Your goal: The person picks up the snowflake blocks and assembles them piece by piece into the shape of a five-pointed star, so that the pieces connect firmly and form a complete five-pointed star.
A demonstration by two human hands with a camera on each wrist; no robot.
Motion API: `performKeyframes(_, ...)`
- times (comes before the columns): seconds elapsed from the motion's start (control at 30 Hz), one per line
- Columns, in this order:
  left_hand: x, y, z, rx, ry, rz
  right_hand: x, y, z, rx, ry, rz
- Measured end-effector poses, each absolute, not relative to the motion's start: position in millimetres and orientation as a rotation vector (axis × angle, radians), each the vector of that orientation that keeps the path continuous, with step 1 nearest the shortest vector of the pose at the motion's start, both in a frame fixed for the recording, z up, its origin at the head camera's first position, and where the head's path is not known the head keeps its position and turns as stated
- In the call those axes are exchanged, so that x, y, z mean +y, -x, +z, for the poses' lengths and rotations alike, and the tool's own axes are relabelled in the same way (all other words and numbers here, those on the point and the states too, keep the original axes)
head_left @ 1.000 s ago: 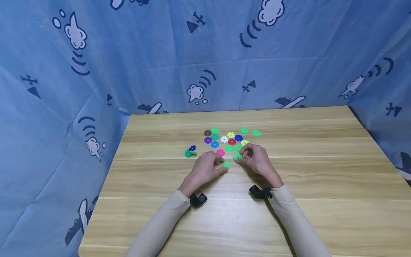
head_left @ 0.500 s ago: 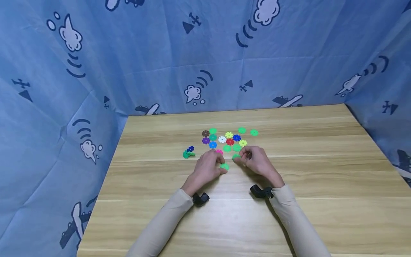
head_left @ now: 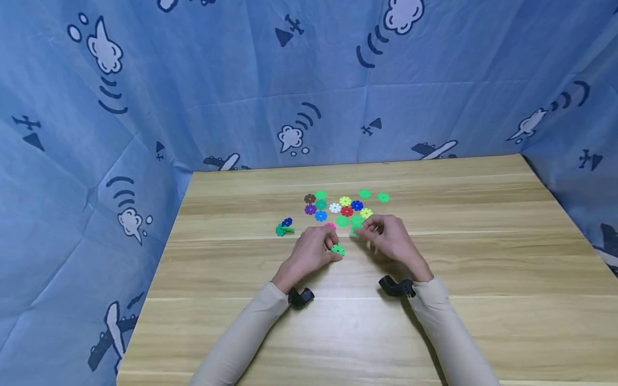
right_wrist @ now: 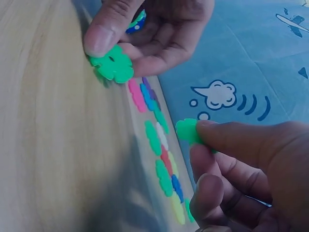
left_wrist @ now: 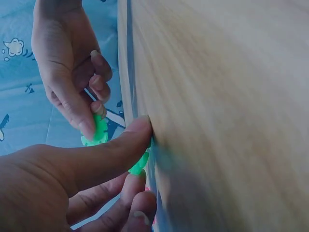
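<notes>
Between thumb and fingers, my left hand [head_left: 309, 250] pinches a light-green notched disc [right_wrist: 114, 65], a flat flower-like toy piece with a small slot at its centre. My right hand [head_left: 393, 238] pinches a second light-green notched disc [right_wrist: 186, 130] by its edge, raised off the tabletop in the right wrist view. The two discs are apart, with the right one farther back. Just behind the left fingers lies a pink disc [right_wrist: 137, 95], partly hidden by that hand in the head view.
More discs lie flat behind the hands, among them a white disc [head_left: 335, 207], a red disc [head_left: 347, 211] and a brown disc [head_left: 310, 199]. To the left sits a small cluster of green and dark-blue discs [head_left: 284, 228]. A blue patterned curtain [head_left: 241, 107] borders the wooden table [head_left: 483, 241].
My right hand has lifted its green disc off the table and shifted slightly right and back. My left hand has raised its green disc a little and stays nearly in place.
</notes>
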State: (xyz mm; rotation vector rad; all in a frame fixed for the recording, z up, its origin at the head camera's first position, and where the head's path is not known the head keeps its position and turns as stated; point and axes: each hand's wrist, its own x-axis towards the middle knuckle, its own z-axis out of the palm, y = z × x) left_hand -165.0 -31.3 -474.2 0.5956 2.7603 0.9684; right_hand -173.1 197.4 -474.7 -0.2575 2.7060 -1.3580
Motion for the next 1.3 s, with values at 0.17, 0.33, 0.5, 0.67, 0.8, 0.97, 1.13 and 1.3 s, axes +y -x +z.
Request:
performKeyframes(0.17,-32.9,165.8,-474.8,2.732,-0.595,0.997,198.1,173.3,-471.3,2.678,0.254,-1.398)
performKeyframes(0.33,-35.2,168.0,-474.8,2.764,-0.636,1.040,198.2,172.7,-468.7,2.610,0.276,-1.445)
performKeyframes(0.5,-37.6,171.8,-466.6,2.726,-0.692,1.215,196.2,170.8,-463.2,2.577,0.288,-1.479)
performKeyframes(0.67,-39.0,172.2,-460.3,2.688,-0.729,1.285,193.6,168.3,-460.0,2.538,0.283,-1.518)
performKeyframes(0.8,-38.6,172.8,-457.1,2.701,-0.773,1.284,193.4,166.9,-459.1,2.500,0.281,-1.557)
performKeyframes(0.97,-38.9,174.2,-456.6,2.736,-0.814,1.308,193.6,166.8,-458.4,2.427,0.257,-1.620)
performKeyframes(1.13,-38.6,175.1,-456.9,2.741,-0.846,1.430,193.9,167.5,-459.5,2.370,0.250,-1.661)
performKeyframes(1.3,-38.7,176.0,-455.7,2.797,-0.928,1.473,192.1,168.0,-459.8,2.349,0.272,-1.692)
